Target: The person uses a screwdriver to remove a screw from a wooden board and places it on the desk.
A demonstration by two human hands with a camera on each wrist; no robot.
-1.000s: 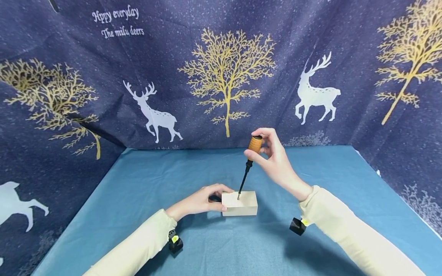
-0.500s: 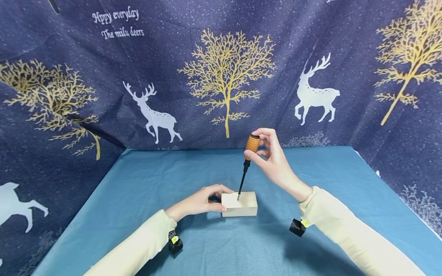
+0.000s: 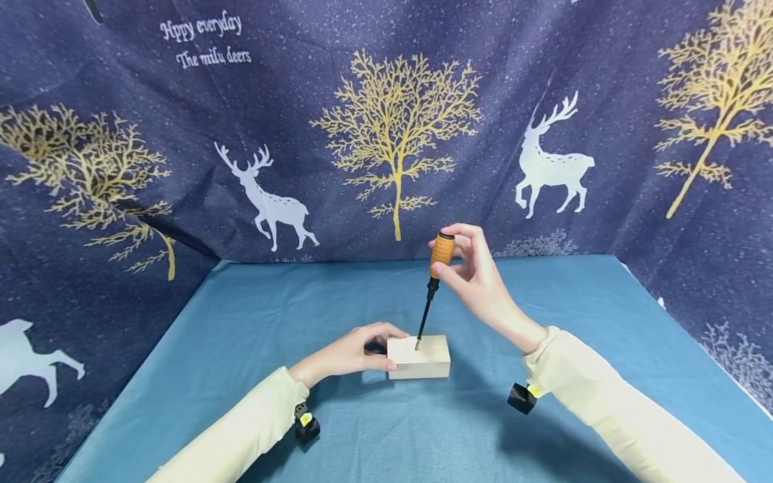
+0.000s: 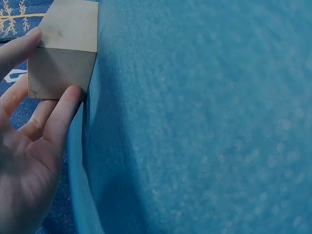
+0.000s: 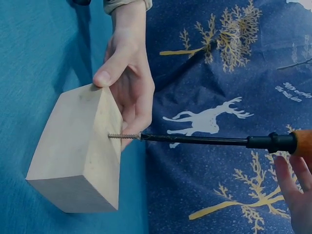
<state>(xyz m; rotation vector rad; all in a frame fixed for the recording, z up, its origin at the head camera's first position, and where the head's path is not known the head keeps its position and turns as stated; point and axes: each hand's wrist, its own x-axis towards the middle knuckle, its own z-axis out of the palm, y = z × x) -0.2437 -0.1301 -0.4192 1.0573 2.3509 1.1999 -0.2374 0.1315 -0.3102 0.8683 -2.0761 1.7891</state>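
The dark backdrop [image 3: 495, 80] reads "Hppy everyday / The milu deers" (white script [image 3: 202, 27]).

Navy deer-print backdrop [image 3: 498, 171] — blue tablecloth [image 3: 338, 295]

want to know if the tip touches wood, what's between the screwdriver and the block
A threaded screw lies there, spanning from the block to the tip of the screwdriver; the right wrist view shows it.

Handle [image 5: 304, 142] partly beyond right-wrist view
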